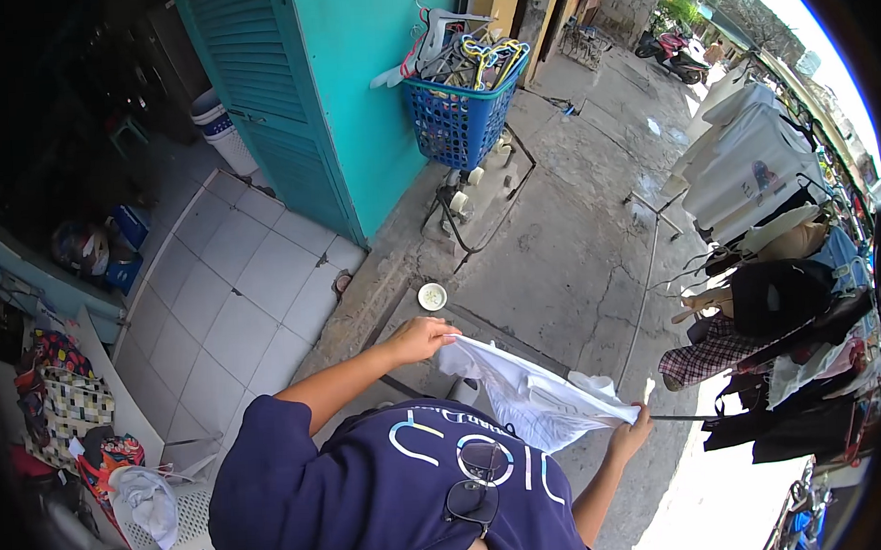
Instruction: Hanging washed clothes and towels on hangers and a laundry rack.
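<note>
A white cloth garment [534, 392] is stretched between my two hands, in front of my chest. My left hand [423, 339] grips one end of its upper edge. The other end is pinched in my right hand [633, 427], farther right and closer to the laundry on the rack. The garment's lower part hangs in loose folds, and its exact kind is unclear. A small white bowl [432, 297] with pale contents sits on the ground just beyond my left hand. Sunglasses [473, 487] hang at the neckline of my dark blue shirt.
A blue plastic basket [460, 123] full of hangers stands by the turquoise door [271, 120]. Clothes hang along the right, including a white shirt [753, 176] and a black cap [781, 297]. A white perforated basket [193, 518] holds pale cloth at lower left. Metal legs cross the concrete.
</note>
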Demonstrator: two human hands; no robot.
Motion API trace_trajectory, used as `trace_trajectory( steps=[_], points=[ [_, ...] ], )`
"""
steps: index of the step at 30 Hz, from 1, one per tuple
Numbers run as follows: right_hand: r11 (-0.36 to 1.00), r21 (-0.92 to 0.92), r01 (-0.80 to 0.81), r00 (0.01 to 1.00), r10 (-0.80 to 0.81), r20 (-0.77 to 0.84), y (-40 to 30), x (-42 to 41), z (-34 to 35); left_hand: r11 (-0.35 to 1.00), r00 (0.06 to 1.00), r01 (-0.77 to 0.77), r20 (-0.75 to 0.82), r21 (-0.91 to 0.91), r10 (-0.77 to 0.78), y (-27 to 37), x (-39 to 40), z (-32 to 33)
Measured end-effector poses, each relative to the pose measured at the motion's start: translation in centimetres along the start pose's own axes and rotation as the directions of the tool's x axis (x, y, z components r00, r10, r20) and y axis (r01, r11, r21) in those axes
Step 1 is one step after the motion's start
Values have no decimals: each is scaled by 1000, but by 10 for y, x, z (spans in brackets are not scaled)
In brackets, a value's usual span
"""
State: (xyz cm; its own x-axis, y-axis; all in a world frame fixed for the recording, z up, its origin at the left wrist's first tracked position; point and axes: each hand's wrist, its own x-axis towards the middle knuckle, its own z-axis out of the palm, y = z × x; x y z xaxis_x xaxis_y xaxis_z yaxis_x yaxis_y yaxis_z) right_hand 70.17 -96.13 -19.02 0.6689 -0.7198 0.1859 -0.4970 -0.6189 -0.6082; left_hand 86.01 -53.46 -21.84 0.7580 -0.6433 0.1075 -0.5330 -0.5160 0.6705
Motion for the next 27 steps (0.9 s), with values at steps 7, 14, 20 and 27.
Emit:
trace_trajectory(
  steps=[7,14,20,27],
  points=[
    [745,480,-463,765,63,641,-78,102,15,874,902,209,-258,-439,-345,-32,74,19],
    [910,277,-309,302,-183,936,-135,149,29,657,681,393,-277,-643,-678,-98,117,-10],
    [893,398,210,832,-378,407,-206,173,71,832,847,468,418,-297,-328,-124,173,-37],
    [922,380,73,818,-273,507,-272,197,82,924,828,295,-417,-243,-374,-186,362,-144]
  ],
)
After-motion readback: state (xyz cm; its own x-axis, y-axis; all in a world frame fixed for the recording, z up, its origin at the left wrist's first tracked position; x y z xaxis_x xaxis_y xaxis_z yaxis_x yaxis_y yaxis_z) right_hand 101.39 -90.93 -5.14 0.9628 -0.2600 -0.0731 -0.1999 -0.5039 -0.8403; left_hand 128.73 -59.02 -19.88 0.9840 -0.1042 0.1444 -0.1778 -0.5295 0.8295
